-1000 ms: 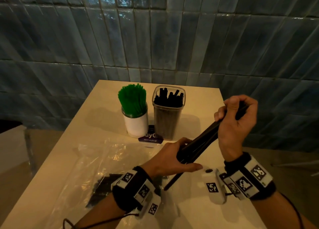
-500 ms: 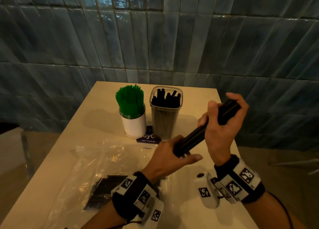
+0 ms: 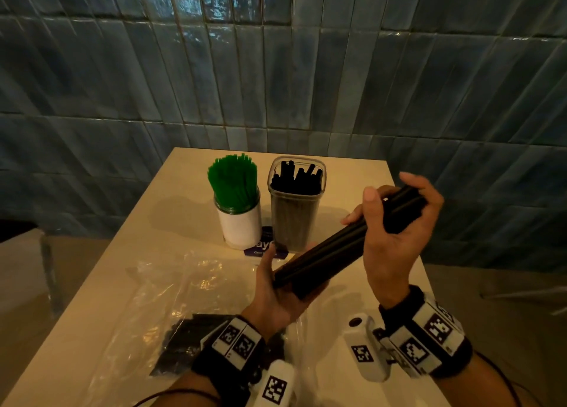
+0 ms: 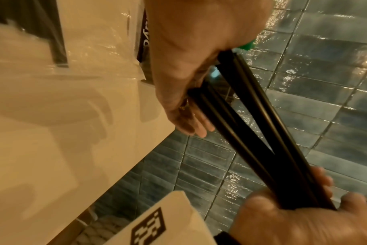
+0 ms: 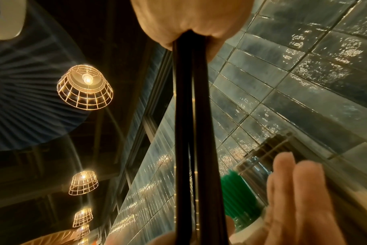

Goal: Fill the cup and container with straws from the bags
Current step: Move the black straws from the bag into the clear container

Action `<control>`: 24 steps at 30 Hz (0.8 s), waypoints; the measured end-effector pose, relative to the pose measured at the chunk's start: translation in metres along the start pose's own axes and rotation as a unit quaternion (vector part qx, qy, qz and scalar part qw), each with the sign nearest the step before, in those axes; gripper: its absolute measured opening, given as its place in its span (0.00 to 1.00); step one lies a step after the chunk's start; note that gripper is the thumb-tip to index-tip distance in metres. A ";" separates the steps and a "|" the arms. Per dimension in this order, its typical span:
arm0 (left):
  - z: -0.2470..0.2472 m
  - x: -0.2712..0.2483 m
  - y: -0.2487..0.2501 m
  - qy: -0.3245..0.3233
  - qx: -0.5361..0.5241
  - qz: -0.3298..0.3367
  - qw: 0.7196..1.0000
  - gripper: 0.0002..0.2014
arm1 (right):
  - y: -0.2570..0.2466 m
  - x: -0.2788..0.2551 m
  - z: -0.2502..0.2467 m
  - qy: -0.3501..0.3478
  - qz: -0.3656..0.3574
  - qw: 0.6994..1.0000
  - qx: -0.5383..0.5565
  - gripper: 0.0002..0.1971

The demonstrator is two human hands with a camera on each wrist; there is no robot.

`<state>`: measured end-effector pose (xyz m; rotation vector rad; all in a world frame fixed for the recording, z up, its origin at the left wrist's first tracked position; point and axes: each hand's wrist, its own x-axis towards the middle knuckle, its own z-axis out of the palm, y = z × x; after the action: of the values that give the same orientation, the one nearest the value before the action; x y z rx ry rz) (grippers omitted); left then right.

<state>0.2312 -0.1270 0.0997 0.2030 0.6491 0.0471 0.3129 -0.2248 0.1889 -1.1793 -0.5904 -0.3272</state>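
A bundle of black straws (image 3: pixel 325 253) (image 4: pixel 251 124) (image 5: pixel 191 116) slants above the table. My right hand (image 3: pixel 395 240) (image 4: pixel 304 220) grips its upper end with curled fingers. My left hand (image 3: pixel 276 296) (image 4: pixel 189 49) lies palm up under the lower end, its fingers (image 5: pixel 293 190) straight, and the straw ends rest against the palm. Behind stand a white cup (image 3: pixel 241 225) packed with green straws (image 3: pixel 233 182) (image 5: pixel 239 199) and a clear container (image 3: pixel 294 219) (image 5: pixel 268 154) holding black straws.
A clear plastic bag (image 3: pixel 171 283) lies spread on the cream table (image 3: pixel 171 216), with more black straws (image 3: pixel 184 342) inside near my left wrist. A purple card (image 3: pixel 264 248) lies under the cup and container. A blue tiled wall (image 3: pixel 306 84) backs the table.
My left hand has let go of its grip and turned palm up under the bundle's lower end. The loose straw that stuck out below is level with the rest. Both hands moved slightly toward the container.
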 end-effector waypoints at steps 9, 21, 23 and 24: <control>0.011 0.002 -0.014 -0.074 0.045 -0.039 0.995 0.27 | -0.005 -0.003 0.008 -0.012 0.137 0.990 0.038 0.21; 0.077 0.045 0.057 0.141 0.666 0.549 0.486 0.40 | -0.006 0.032 -0.019 0.035 0.139 0.989 0.025 0.08; 0.094 0.053 0.067 0.175 0.732 0.476 0.455 0.50 | -0.005 0.031 -0.019 0.034 0.137 0.990 0.012 0.07; 0.099 0.057 0.071 0.182 0.761 0.433 0.447 0.53 | -0.004 0.030 -0.019 0.031 0.137 0.990 0.006 0.07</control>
<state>0.3378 -0.0685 0.1572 2.4043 0.7745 0.5208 0.3397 -0.2422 0.2051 -1.2168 -0.3698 -0.1262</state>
